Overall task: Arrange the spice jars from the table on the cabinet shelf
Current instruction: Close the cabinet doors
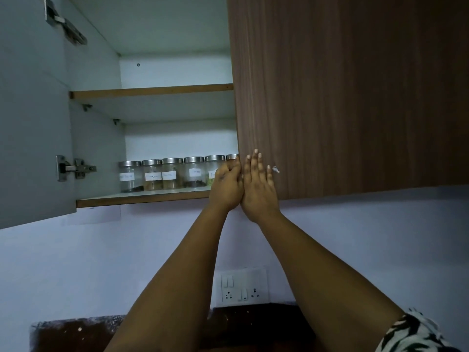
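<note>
I am looking up into a wall cabinet whose left door (33,123) is swung wide open and whose brown wood-grain right door (342,92) is closed. On the lower shelf (142,198) I see a row of six spice jars (172,174) with silver lids and white labels, standing upright side by side, each touching or just beside its neighbour. The two at the right end are partly hidden. My left hand (226,188) is raised in front of those jars, its fingers curled at the edge of the closed door; I cannot tell whether that grip is closed on a jar or on the door edge. My right hand (258,189) lies flat against the face of the brown door, fingers straight and spread, touching the left hand along the thumb side. The upper shelf (152,90) sits above. Below, a switch and socket plate (241,285) is on the wall, and a dark worktop (76,334) shows at the bottom.
</note>
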A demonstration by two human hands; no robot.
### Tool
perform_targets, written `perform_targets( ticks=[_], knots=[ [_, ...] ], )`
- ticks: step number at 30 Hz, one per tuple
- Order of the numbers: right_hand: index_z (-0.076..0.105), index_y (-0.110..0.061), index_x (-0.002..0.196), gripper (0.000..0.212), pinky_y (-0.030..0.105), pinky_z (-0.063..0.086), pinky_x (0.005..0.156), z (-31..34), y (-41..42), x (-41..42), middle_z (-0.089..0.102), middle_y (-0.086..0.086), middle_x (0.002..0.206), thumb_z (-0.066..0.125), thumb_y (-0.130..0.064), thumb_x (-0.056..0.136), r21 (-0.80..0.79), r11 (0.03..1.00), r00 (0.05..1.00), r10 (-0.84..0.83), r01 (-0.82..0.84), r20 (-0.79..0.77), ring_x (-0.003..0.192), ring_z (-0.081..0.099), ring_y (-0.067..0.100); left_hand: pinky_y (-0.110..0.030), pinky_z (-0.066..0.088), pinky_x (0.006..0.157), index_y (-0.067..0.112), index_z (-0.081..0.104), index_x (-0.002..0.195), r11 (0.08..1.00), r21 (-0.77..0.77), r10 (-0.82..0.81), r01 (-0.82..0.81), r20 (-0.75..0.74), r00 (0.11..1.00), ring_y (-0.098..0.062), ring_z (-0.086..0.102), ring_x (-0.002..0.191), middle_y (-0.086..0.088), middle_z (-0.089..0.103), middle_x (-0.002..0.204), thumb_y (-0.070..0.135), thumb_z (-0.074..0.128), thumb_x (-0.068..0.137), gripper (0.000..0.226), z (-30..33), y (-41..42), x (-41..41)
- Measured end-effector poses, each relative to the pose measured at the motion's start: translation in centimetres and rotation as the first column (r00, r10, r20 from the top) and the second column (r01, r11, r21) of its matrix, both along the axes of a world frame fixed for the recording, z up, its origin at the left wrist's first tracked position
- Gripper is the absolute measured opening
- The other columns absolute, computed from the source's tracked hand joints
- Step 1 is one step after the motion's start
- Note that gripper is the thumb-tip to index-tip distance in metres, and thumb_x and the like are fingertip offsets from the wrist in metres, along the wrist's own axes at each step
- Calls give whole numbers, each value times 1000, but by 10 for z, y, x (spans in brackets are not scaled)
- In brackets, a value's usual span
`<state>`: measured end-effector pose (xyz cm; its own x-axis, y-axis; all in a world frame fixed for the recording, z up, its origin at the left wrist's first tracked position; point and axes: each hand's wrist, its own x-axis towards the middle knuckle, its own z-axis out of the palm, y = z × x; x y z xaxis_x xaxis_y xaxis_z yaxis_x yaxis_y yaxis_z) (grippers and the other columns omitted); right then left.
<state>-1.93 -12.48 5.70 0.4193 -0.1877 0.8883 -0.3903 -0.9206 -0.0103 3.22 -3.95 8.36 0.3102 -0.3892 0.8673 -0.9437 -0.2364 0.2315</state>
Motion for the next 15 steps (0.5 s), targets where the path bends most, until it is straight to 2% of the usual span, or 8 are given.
perform_targets(
  ticks=[3,5,9,12,15],
  knots=[
    [-9,-3,151,61,41,-6,119,-1,-8,13,-13,17,160,10,-28,99,-19,1000,1000,-9,9,12,149,-12,26,-16,26,77,11,53,137,1000,13,17,-18,39,999,-12,40,97,-11,53,120,15,44,100,38,1,-3,14],
    [-9,-3,152,65,40,-7,119,-2,-13,19,-13,16,160,-3,-31,93,-38,999,1000,-9,10,18,147,-16,23,-21,31,83,13,49,140,999,11,32,-33,58,998,-22,45,108,-12,52,123,17,44,100,41,-1,-7,21],
    [-6,-3,153,65,40,-6,120,-4,-20,26,-12,15,161,-3,-32,94,-57,998,999,-3,5,43,146,-18,22,-27,33,91,19,41,146,998,4,63,-64,72,995,-27,44,118,-11,49,130,23,42,101,45,-3,-13,32],
    [-2,-3,153,63,39,-7,120,-5,-23,28,-9,14,161,2,-33,98,-66,998,997,24,-19,67,148,-14,22,-37,34,100,28,33,150,996,19,82,-83,54,995,-28,39,124,-7,45,137,31,38,102,49,-5,-16,41],
    [0,-4,154,62,41,-3,121,-6,-25,29,-6,13,162,6,-34,99,-65,998,996,25,-20,80,149,-11,21,-40,35,101,32,33,150,994,12,105,-105,47,993,-28,38,125,-4,44,139,36,37,102,48,-5,-19,45]
  ],
)
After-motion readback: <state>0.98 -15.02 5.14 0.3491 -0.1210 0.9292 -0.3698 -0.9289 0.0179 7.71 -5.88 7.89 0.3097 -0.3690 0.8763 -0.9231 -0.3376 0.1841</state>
